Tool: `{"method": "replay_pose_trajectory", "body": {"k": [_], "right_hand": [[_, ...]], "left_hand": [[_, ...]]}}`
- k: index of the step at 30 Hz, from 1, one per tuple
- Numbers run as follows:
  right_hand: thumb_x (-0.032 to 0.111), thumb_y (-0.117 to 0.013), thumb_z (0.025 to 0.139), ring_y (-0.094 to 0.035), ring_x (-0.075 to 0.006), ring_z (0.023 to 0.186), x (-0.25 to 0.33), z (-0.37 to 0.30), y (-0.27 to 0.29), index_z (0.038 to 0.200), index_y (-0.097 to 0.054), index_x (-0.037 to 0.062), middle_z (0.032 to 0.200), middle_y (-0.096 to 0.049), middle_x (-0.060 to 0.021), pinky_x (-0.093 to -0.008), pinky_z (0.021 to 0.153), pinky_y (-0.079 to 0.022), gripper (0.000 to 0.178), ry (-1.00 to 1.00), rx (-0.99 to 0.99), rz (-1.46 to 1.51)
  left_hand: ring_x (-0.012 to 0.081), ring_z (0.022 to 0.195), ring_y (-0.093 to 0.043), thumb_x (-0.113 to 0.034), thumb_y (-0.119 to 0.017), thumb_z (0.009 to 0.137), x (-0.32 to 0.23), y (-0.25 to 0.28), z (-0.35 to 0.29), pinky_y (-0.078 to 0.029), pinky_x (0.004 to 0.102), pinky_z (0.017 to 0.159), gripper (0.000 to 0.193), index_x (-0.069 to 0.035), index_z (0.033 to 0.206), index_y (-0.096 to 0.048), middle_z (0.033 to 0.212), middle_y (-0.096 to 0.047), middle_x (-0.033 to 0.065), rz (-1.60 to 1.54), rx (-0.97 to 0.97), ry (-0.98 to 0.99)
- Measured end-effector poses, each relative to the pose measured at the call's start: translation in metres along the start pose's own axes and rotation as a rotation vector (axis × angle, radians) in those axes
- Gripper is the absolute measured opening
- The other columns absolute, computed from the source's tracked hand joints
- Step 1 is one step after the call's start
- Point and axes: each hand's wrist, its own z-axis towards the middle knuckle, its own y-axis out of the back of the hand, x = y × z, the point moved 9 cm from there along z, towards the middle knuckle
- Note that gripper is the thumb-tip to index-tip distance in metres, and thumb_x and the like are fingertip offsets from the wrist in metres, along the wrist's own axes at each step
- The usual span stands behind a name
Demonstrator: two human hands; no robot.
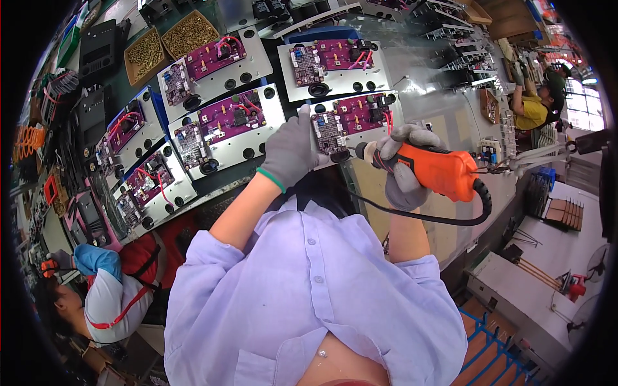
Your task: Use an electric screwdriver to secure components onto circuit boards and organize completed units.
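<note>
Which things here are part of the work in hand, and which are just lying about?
In use: left hand on plate with purple board; right hand holding orange screwdriver.

Lying about: screw trays, other plates, black cases.

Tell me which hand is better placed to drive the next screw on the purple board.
Right, probably. The right hand grips the orange electric screwdriver, tip beside the purple circuit board. The left hand lies flat on the metal plate, steadying it.
</note>
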Motion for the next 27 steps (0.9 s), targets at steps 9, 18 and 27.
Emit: {"method": "replay_pose_trajectory", "body": {"k": [9, 18, 27], "right_hand": [[0.004, -0.062, 0.074, -0.057, -0.0247, 0.077, -0.013, -0.007, 0.015, 0.118, -0.048, 0.0021, 0.106, -0.053, -0.0173, -0.0445, 0.058, -0.049, 0.046, -0.051, -0.037, 0.018], [0.004, -0.061, 0.074, -0.057, -0.0232, 0.077, -0.011, -0.011, 0.017, 0.115, -0.048, 0.0018, 0.107, -0.053, -0.0172, -0.0436, 0.058, -0.048, 0.044, -0.049, -0.031, -0.026], [-0.006, -0.058, 0.075, -0.058, -0.0164, 0.072, -0.007, -0.020, 0.015, 0.108, -0.048, 0.0025, 0.104, -0.052, -0.0158, -0.0363, 0.070, -0.051, 0.035, -0.017, -0.001, -0.036]], "left_hand": [[0.0302, 0.095, -0.060, -0.052, -0.080, 0.056, 0.000, -0.022, 0.022, -0.050, 0.0377, 0.079, 0.105, -0.001, 0.134, -0.031, 0.103, -0.056, 0.0164, 0.121, 0.214, -0.032], [0.0287, 0.083, -0.062, -0.058, -0.077, 0.054, -0.009, -0.019, 0.017, -0.051, 0.0384, 0.070, 0.098, -0.002, 0.126, -0.041, 0.091, -0.058, 0.0128, 0.127, 0.009, -0.175], [0.0247, 0.067, -0.060, -0.060, -0.078, 0.050, -0.013, -0.013, 0.008, -0.050, 0.0359, 0.058, 0.091, -0.002, 0.115, -0.049, 0.076, -0.056, 0.0097, 0.117, -0.194, -0.277]]}}
